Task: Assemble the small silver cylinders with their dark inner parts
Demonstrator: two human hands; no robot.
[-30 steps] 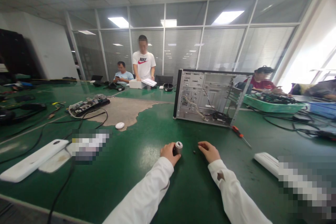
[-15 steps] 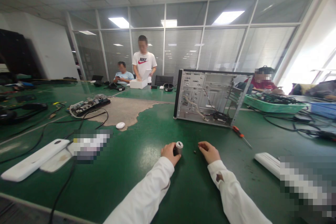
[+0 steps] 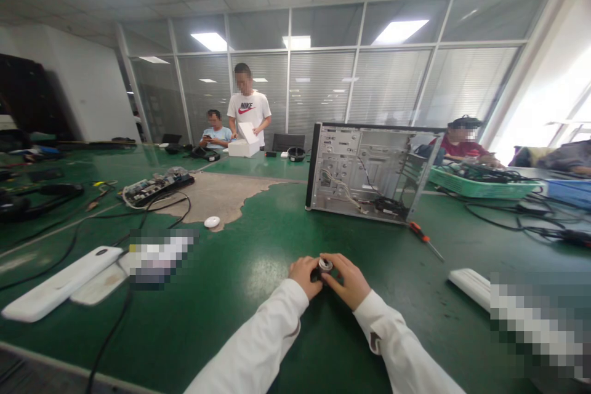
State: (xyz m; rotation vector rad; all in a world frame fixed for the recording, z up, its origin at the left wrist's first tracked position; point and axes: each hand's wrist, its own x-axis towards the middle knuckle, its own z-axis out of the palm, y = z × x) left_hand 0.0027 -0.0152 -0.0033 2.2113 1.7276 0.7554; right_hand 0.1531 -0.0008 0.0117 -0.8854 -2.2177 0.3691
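Observation:
My left hand [image 3: 305,275] is closed around a small cylinder [image 3: 325,265] with a pale metallic rim and dark spots in its top. The cylinder is low over the green table in front of me. My right hand [image 3: 347,279] meets it from the right, with thumb and fingers curled about its rim. Most of the cylinder's side is covered by fingers. Whether a small piece is also in my right hand cannot be made out.
An open computer case [image 3: 364,172] stands ahead. A screwdriver [image 3: 425,240] lies by its right corner. Left are a white round lid [image 3: 212,221], a black cable [image 3: 120,314] and a white long object [image 3: 64,283]. A green basket [image 3: 484,188] holds cables. Several people are around the table.
My right hand has moved left onto the cylinder. The cylinder has shifted slightly right and down. The small dark piece on the table is no longer visible. The standing person has moved slightly left.

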